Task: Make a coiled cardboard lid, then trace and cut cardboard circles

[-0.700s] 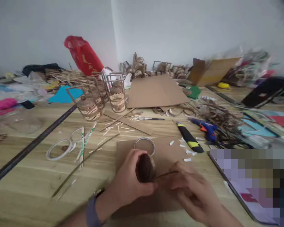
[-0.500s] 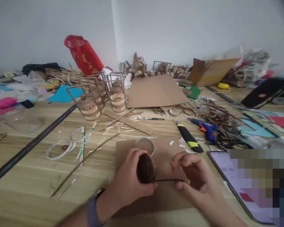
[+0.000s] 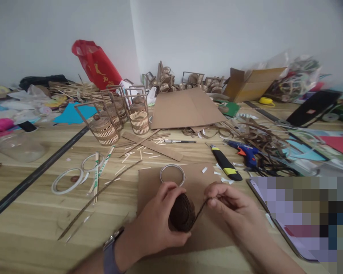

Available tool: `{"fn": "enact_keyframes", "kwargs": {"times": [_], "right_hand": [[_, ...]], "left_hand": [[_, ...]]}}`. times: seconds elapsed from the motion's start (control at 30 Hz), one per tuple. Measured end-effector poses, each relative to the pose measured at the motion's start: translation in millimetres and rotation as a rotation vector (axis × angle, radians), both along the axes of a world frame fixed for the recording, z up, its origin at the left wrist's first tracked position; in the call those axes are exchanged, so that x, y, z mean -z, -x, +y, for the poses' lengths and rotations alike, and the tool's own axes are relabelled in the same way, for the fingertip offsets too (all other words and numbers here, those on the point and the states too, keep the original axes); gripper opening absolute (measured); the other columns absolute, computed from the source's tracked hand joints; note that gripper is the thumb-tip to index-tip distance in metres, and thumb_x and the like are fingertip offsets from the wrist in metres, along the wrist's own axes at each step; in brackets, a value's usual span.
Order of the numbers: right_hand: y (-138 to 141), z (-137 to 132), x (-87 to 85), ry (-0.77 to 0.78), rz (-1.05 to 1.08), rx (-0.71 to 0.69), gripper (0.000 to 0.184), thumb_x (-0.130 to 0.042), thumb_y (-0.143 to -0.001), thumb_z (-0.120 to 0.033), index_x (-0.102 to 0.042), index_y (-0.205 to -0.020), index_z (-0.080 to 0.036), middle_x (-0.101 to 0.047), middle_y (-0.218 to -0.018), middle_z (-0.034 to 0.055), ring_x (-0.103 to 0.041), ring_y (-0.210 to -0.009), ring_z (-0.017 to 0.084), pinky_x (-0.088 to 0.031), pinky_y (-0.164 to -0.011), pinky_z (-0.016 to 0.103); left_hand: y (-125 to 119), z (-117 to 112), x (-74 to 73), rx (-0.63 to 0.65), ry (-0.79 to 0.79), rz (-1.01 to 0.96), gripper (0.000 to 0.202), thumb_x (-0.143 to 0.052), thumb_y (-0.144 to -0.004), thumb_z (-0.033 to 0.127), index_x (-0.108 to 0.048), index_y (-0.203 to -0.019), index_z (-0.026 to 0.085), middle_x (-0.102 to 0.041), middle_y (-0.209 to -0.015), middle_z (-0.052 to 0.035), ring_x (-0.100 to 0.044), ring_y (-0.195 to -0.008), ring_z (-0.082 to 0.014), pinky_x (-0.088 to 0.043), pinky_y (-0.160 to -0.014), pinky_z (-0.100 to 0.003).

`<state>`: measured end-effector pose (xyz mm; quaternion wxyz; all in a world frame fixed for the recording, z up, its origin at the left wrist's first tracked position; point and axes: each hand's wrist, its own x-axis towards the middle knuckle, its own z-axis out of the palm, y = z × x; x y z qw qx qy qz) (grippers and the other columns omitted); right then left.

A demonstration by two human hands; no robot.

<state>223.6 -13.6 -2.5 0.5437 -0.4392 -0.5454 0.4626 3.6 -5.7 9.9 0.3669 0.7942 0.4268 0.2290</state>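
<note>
My left hand (image 3: 160, 220) is wrapped round a small dark-brown coiled basket piece (image 3: 183, 214), its round face turned towards me. A thin dark twisted cord (image 3: 201, 210) runs from the edge of that piece up to my right hand (image 3: 231, 207), whose thumb and fingertips pinch it. Both hands are above a flat piece of cardboard (image 3: 160, 249). Just behind the left hand, a roll of tape (image 3: 173, 165) lies on the cardboard.
Miniature lidded baskets with handles (image 3: 104, 131) stand at back left. To the right lie a utility knife (image 3: 225, 161), a blue glue gun (image 3: 247, 152) and a phone (image 3: 277, 213). A long dark bar (image 3: 40, 171) crosses the left side. A cardboard sheet (image 3: 185, 110) lies behind.
My right hand has closed up on the cord and risen, so the cord now slants upward instead of lying level. The coiled piece has turned slightly in my left hand.
</note>
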Motion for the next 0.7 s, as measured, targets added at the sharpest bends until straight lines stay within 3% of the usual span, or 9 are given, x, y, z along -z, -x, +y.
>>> {"fn": "enact_keyframes", "kwargs": {"times": [0.2, 0.4, 0.7], "right_hand": [[6.5, 2.9, -8.3, 0.129, 0.003, -0.053, 0.038, -0.082, -0.074, -0.058, -0.072, -0.076, -0.021, -0.057, -0.061, -0.0006, -0.045, -0.055, 0.011, -0.036, -0.048, 0.019], [11.0, 5.2, -9.0, 0.19, -0.013, -0.09, 0.045, -0.082, -0.071, -0.061, -0.07, -0.075, -0.019, -0.056, -0.062, -0.0003, -0.046, -0.058, 0.012, -0.037, -0.052, 0.021], [11.1, 7.3, -2.1, 0.193, -0.007, -0.165, 0.042, -0.082, -0.074, -0.058, -0.069, -0.076, -0.018, -0.054, -0.068, -0.0019, -0.045, -0.062, 0.011, -0.035, -0.057, 0.022]], "left_hand": [[0.2, 0.6, -3.2, 0.084, -0.065, 0.075, 0.076, -0.08, -0.064, 0.013, -0.049, -0.133, 0.019, -0.046, -0.137, -0.0154, -0.053, -0.128, -0.0312, -0.047, -0.109, -0.043], [0.9, -1.2, -0.7, 0.152, -0.174, 0.119, 0.074, -0.077, -0.067, 0.012, -0.047, -0.134, 0.017, -0.048, -0.136, -0.016, -0.056, -0.125, -0.0311, -0.05, -0.107, -0.042], [5.2, -7.2, 3.6, 0.178, -0.44, 0.134, 0.096, -0.082, -0.068, 0.01, -0.024, -0.144, 0.021, -0.051, -0.14, -0.0158, -0.053, -0.13, -0.0286, -0.047, -0.111, -0.038]]}}
